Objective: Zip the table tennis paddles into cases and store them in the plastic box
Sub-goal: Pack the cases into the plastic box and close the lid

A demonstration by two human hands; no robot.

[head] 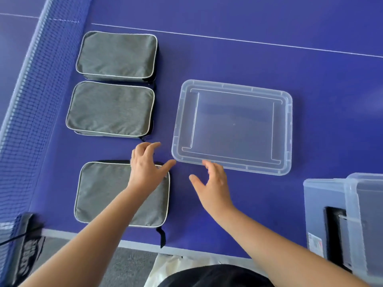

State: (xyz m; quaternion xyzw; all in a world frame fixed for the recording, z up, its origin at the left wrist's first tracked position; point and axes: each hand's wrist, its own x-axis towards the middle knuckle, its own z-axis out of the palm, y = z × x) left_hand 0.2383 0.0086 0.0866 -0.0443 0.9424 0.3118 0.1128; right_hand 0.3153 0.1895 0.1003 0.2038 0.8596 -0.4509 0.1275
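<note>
Your single head camera looks steeply down, close over the blue bench (269,59), its near edge at 6 o'clock, net (31,90) at 9 o'clock.

A table tennis room, seen from above: the desk (269,59) was a blue playing table marked with white boundary lines (228,39), and a dark mesh net (31,96) ran along its left side, clamped at the edge by a black post (24,245). Grey carpet (128,264) covered the floor below the table's edge.
</note>
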